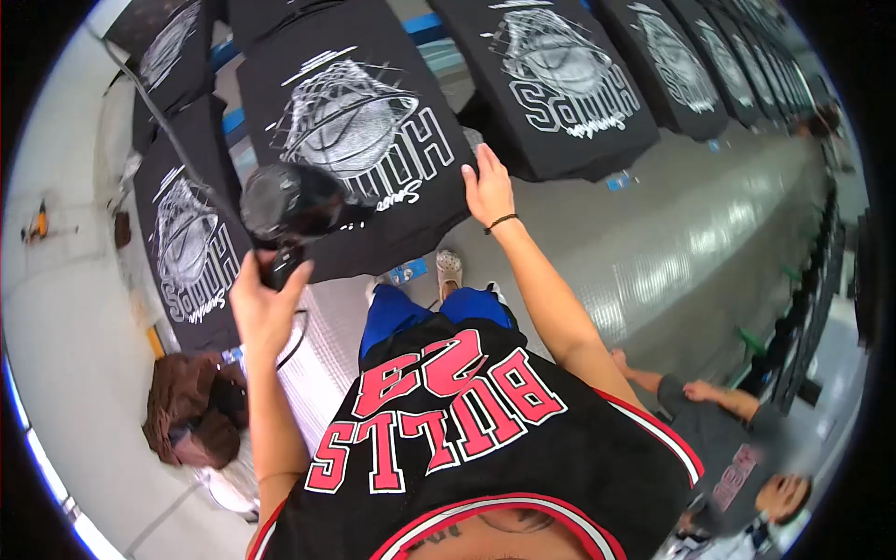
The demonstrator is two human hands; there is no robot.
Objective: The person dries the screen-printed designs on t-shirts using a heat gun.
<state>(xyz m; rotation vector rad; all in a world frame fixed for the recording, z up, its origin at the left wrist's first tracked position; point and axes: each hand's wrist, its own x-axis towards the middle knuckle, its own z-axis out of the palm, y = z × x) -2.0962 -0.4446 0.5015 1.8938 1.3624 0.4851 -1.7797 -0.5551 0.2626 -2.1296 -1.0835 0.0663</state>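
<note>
My left hand (266, 303) is wrapped round the handle of a black hair dryer (291, 203). The dryer hangs over the lower left of a black T-shirt (350, 131) and hides part of its print. That shirt lies flat on a board and carries a white basketball-and-hoop graphic with lettering. At the shirt's lower right edge is my right hand (490, 191), its fingers stretched out and holding nothing. A dark band circles the right wrist.
More printed black shirts (560, 84) lie in a row toward the upper right, with another shirt (191, 233) at left. A cable (159, 117) crosses the upper left. Brown cloth (191, 411) lies lower left. A person (728, 439) stands at lower right beside the grey floor (691, 243).
</note>
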